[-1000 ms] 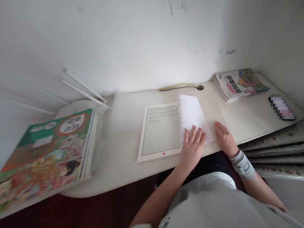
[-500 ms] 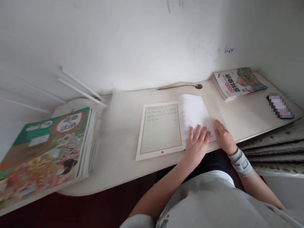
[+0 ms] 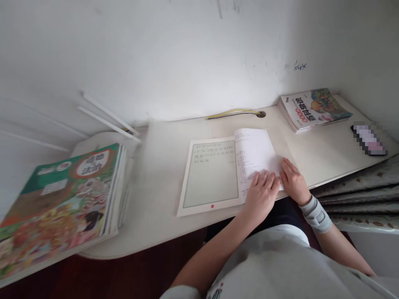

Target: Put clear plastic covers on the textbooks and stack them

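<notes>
An open book [image 3: 212,178] lies on the white desk [image 3: 156,199]. Its left side is a pale green panel with a cream border, a few lines of print and a red dot at the bottom; its right side is a white printed page [image 3: 255,147]. Across the lower part of that page rests my left hand [image 3: 263,191], palm down with fingers stretched out. At the page's right edge lies my right hand [image 3: 293,180], fingers extended and touching the paper. A grey wrist support [image 3: 317,214] wraps my right wrist.
A thick stack of picture-covered books [image 3: 65,199] occupies the desk's left end. Another book stack [image 3: 313,110] sits at the back right, beside a phone [image 3: 369,141] with a blurred screen. Yellow and black cables [image 3: 232,112] run along the wall to a hole. A patterned curtain [image 3: 358,199] hangs at right.
My left hand has slid slightly down and to the right over the page. The page's top edge sits a little lower in view. My right hand stays at the page edge.
</notes>
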### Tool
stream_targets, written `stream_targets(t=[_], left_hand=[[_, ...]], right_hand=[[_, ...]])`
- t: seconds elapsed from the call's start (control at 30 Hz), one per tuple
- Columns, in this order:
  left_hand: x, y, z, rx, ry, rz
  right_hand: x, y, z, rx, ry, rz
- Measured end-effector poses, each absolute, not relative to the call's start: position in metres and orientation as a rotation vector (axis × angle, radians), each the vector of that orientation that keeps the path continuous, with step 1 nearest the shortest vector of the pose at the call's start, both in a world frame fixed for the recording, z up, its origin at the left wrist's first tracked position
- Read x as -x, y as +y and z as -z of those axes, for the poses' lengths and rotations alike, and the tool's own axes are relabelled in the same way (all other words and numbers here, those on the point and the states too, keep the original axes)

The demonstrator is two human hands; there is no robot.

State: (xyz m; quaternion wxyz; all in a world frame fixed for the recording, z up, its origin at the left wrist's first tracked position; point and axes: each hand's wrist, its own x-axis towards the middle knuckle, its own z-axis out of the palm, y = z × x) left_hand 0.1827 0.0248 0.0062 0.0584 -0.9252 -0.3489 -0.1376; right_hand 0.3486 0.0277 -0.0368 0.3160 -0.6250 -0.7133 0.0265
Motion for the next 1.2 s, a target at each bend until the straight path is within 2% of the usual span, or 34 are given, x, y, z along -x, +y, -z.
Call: stream_targets(t=[0.33,0.6,1.2], left_hand=[[-0.176,0.038,-0.006,2.909,-0.800,0.339],[-0.134,0.027,0.012,2.723,-1.128,0.400],[-0.149,0.040,0.012,2.778,-1.012,0.329]], right_hand=[[-0.353,0.027,0.031,1.573,-1.877,-0.132],[-0.362,0.021,0.032,1.773,-2.019,0.015],[-0.372,0.022,0.036,1.781,-2.087,0.121]])
